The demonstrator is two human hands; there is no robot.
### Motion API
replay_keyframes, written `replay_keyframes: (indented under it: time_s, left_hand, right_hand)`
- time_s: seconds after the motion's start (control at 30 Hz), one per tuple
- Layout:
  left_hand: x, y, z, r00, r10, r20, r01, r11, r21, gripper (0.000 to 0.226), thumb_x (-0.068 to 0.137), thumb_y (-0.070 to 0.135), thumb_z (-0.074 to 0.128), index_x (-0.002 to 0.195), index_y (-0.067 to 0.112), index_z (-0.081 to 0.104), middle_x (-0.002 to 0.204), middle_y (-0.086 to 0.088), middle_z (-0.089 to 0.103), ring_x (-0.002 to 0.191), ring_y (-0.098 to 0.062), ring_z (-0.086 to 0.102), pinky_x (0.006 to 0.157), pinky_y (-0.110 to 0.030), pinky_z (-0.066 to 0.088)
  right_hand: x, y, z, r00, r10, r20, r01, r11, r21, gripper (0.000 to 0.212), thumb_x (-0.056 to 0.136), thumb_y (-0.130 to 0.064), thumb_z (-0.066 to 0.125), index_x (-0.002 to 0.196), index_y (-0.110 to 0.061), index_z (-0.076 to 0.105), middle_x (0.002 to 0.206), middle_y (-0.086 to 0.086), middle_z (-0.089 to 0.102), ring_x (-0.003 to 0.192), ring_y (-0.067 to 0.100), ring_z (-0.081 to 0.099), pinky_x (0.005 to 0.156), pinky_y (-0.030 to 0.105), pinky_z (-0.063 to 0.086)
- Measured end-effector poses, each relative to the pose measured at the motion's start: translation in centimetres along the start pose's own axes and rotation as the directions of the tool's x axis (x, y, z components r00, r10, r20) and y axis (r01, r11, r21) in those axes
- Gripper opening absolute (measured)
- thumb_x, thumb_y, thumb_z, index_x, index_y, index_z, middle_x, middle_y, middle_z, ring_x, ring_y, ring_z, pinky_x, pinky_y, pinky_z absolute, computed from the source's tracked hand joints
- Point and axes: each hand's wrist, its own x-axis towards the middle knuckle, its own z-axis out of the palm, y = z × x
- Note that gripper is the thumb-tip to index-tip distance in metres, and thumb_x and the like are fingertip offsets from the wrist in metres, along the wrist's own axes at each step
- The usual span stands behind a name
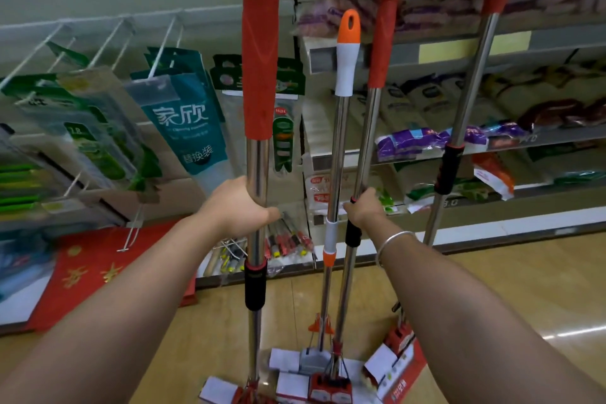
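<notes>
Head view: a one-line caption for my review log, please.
Shop aisle: left hand grips one red-handled mop, right hand a second red-handled mop, beside stocked shelves.

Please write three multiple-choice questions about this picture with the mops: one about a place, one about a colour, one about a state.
1. Where does the left hand grip the left mop?
A. at the very top end
B. on the bare metal, between the red grip and the black collar
C. at the mop head

2. What colour is the top of the middle mop, which no hand holds?
A. orange
B. blue
C. green

3. How is the right hand?
A. open, apart from all poles
B. fingers curled round the right mop
C. flat on a shelf

Answers:
1 B, the hand sits on shiny metal below the red.
2 A, an orange cap tops a white sleeve.
3 B, the pole passes through its closed fist.
</notes>
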Motion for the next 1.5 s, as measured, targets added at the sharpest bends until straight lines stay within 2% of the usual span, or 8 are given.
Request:
replay_keyframes:
  time_s: [0.2, 0.5, 0.7, 0.9, 1.03, 1.13, 1.23, 1.5]
  left_hand:
    - [0.4, -0.1, 0.3, 1.0, 0.005, 0.012, -0.005, 1.0, -0.012, 0.026, 0.08, 0.035, 0.064, 0.105, 0.028, 0.062, 0.107, -0.001, 0.061, 0.104, -0.024, 0.057, 0.091, -0.036, 0.047]
    - [-0.4, -2.3, 0.6, 0.995, -0.101, 0.012, 0.101, 0.967, -0.236, 0.013, 0.075, 0.036, 0.065, 0.069, 0.031, 0.054, 0.085, -0.002, 0.064, 0.09, -0.026, 0.061, 0.087, -0.041, 0.05]
    - [-1.9, -2.3, 1.3, 0.989, -0.095, 0.109, 0.136, 0.873, -0.468, 0.018, 0.079, 0.016, 0.062, 0.063, 0.012, 0.057, 0.074, -0.007, 0.056, 0.078, -0.023, 0.053, 0.078, -0.035, 0.042]
    - [-4.1, -1.9, 3.7, 0.972, -0.231, -0.042, 0.123, 0.656, -0.744, 0.051, 0.076, 0.058, 0.062, 0.082, 0.008, 0.065, 0.081, -0.008, 0.073, 0.091, -0.027, 0.067, 0.101, -0.045, 0.041]
    - [-5.2, -0.9, 4.5, 0.942, -0.279, -0.188, 0.034, 0.636, -0.771, 0.07, 0.065, 0.076, 0.041, 0.06, 0.008, 0.059, 0.071, -0.016, 0.067, 0.089, -0.04, 0.066, 0.091, -0.04, 0.046]
    - [-5.8, -0.7, 4.6, 0.941, -0.264, -0.213, 0.003, 0.633, -0.774, 0.066, 0.078, 0.069, 0.036, 0.054, 0.009, 0.051, 0.059, -0.009, 0.057, 0.072, -0.031, 0.062, 0.076, -0.033, 0.042]
    - [-6.4, -0.9, 4.7, 0.938, -0.243, -0.247, -0.033, 0.648, -0.761, 0.058, 0.088, 0.058, 0.039, 0.054, 0.011, 0.044, 0.054, -0.007, 0.046, 0.053, -0.021, 0.048, 0.062, -0.029, 0.039]
    - [-10.2, 0.0, 4.7, 0.921, -0.239, -0.307, -0.084, 0.649, -0.756, 0.067, 0.052, 0.084, 0.04, 0.057, 0.018, 0.039, 0.056, -0.006, 0.037, 0.053, -0.018, 0.038, 0.059, -0.033, 0.033]
  right_hand:
    - [0.7, 1.7, 0.4, 0.996, -0.087, 0.009, 0.086, 0.992, 0.09, 0.04, 0.092, -0.013, 0.056, 0.128, -0.01, 0.039, 0.13, 0.014, 0.055, 0.124, 0.032, 0.052, 0.101, 0.044, 0.044]
    - [-2.6, 4.9, 1.5, 0.985, -0.161, -0.053, 0.168, 0.972, 0.164, 0.026, 0.089, -0.012, 0.058, 0.107, -0.012, 0.04, 0.079, -0.003, 0.048, 0.073, 0.015, 0.053, 0.064, 0.028, 0.043]
    - [-4.9, 5.6, 2.0, 0.982, -0.186, -0.02, 0.187, 0.973, 0.138, 0.013, 0.092, -0.016, 0.054, 0.105, -0.016, 0.051, 0.078, -0.002, 0.052, 0.077, 0.018, 0.052, 0.071, 0.03, 0.041]
    - [-7.6, 5.8, 0.9, 0.966, -0.249, 0.064, 0.236, 0.957, 0.167, 0.028, 0.09, -0.047, 0.053, 0.084, -0.019, 0.057, 0.072, -0.004, 0.053, 0.071, 0.014, 0.052, 0.073, 0.03, 0.043]
    - [-9.4, 3.6, -0.3, 0.929, -0.37, 0.027, 0.349, 0.897, 0.272, 0.029, 0.092, -0.053, 0.043, 0.086, -0.025, 0.051, 0.073, -0.007, 0.052, 0.068, 0.008, 0.051, 0.064, 0.024, 0.042]
    - [-10.5, 1.9, -1.3, 0.893, -0.439, -0.098, 0.447, 0.841, 0.304, 0.04, 0.096, -0.051, 0.029, 0.11, -0.019, 0.047, 0.092, -0.003, 0.058, 0.088, 0.013, 0.058, 0.076, 0.029, 0.047]
    - [-11.7, 1.2, -2.0, 0.855, -0.497, -0.151, 0.518, 0.795, 0.315, 0.044, 0.099, -0.047, 0.022, 0.102, -0.014, 0.051, 0.087, 0.0, 0.057, 0.084, 0.013, 0.057, 0.069, 0.022, 0.043]
    - [-15.9, 1.5, -1.0, 0.799, -0.597, -0.072, 0.6, 0.783, 0.164, 0.037, 0.098, -0.046, 0.024, 0.095, -0.016, 0.046, 0.071, -0.002, 0.054, 0.067, 0.017, 0.055, 0.064, 0.033, 0.045]
